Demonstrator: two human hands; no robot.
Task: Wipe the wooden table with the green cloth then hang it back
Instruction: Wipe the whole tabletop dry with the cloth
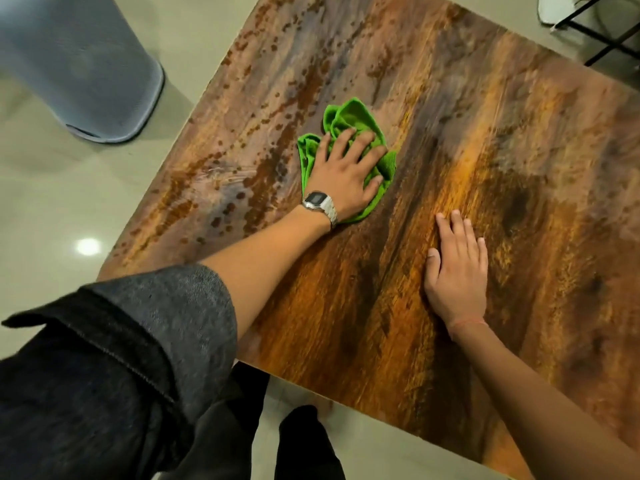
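The wooden table [485, 168] fills most of the view, its top streaked brown and orange with dark spots on the left part. A crumpled green cloth [349, 121] lies near the table's middle-left. My left hand [346, 174], with a silver watch on the wrist, presses flat on the cloth, fingers spread over it. My right hand [457, 268] rests flat on the bare wood to the right of the cloth, fingers together and holding nothing.
A grey cylindrical bin [86, 71] stands on the pale tiled floor left of the table. A black metal frame [609, 32] with something white shows at the top right. My dark trousers and shoes are at the table's near edge.
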